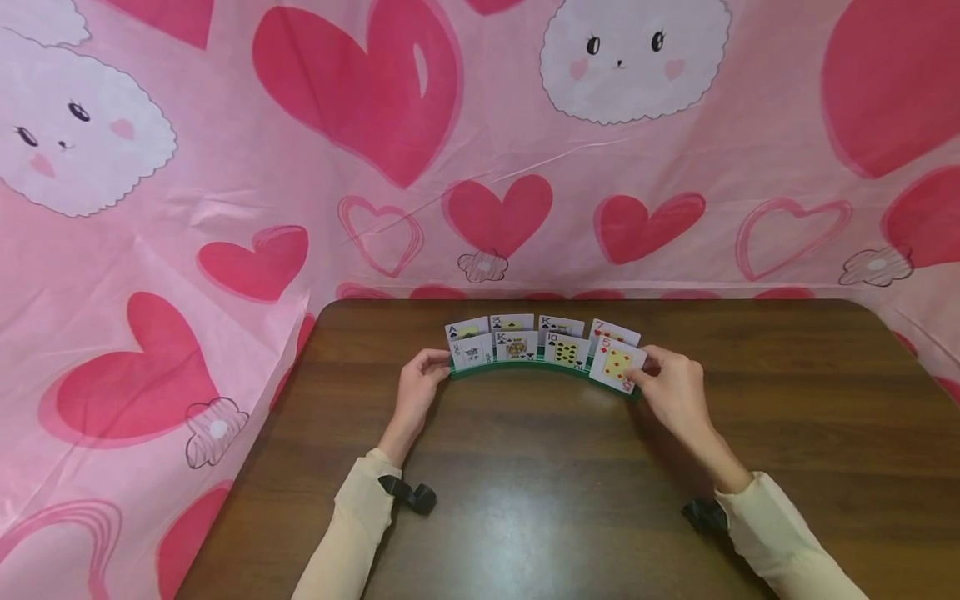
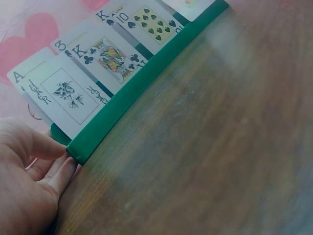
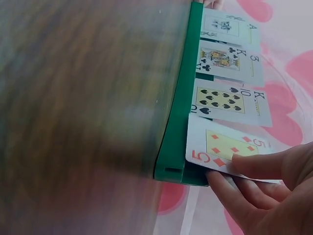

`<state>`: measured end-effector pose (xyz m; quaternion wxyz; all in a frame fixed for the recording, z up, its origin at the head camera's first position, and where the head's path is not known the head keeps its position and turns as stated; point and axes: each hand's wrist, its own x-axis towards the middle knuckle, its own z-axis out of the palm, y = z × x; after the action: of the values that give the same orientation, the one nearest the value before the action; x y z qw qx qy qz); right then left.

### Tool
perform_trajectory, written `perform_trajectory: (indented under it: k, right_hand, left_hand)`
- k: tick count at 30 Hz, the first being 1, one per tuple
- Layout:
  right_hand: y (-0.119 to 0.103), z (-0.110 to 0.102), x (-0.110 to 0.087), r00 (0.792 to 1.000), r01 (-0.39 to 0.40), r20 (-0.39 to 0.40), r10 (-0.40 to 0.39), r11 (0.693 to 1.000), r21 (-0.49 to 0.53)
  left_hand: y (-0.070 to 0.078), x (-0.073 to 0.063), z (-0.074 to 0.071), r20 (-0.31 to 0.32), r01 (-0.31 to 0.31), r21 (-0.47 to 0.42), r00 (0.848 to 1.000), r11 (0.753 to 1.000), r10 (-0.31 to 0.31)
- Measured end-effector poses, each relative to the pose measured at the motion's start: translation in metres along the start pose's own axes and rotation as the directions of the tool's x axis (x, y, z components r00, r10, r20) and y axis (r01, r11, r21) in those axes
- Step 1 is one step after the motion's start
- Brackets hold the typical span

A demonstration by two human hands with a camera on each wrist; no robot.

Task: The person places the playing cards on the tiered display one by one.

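A curved green card holder (image 1: pixel 517 364) stands on the table with playing cards upright in two rows. At its left end, my left hand (image 1: pixel 416 387) pinches the tip of the holder between thumb and fingers. My right hand (image 1: pixel 678 392) pinches the five of diamonds (image 3: pixel 222 142) by its outer edge. That card sits tilted at the holder's right end, lower edge over the green front. Along the front row stand a joker (image 2: pixel 68 95), a king of clubs (image 2: pixel 110 61) and a ten of spades (image 3: pixel 220 100). Behind are an ace (image 1: pixel 467 327), a three, a king and a red seven (image 1: pixel 615 329), partly covered.
The brown wooden table (image 1: pixel 510 483) has rounded far corners. Pink cloth (image 1: pixel 570 225) with hearts hangs behind and along the left side. Each wrist carries a black strap device, such as the left one (image 1: pixel 408 493).
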<state>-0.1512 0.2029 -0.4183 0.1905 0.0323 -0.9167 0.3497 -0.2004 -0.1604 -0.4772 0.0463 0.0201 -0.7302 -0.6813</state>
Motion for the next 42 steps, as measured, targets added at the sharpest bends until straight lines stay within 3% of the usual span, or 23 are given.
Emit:
perform_trajectory:
  k: [14, 30, 42]
  right_hand:
    - [0.0009, 0.0000, 0.0000, 0.999, -0.002, -0.043, 0.002, 1.000, 0.001]
    - [0.0025, -0.0048, -0.0002, 0.994, -0.105, 0.049, 0.103, 0.994, 0.033]
    - [0.0035, -0.0031, 0.0010, 0.991, -0.105, 0.091, 0.102, 0.994, 0.036]
  left_hand:
    - [0.0018, 0.0001, 0.0010, -0.017, 0.018, 0.040, 1.000, 0.999, -0.017]
    - [0.0025, -0.0006, 0.0025, -0.014, 0.013, 0.042, 1.000, 0.999, -0.012]
    - [0.0021, -0.0031, 0.0013, -0.009, 0.011, 0.050, 1.000, 0.999, -0.010]
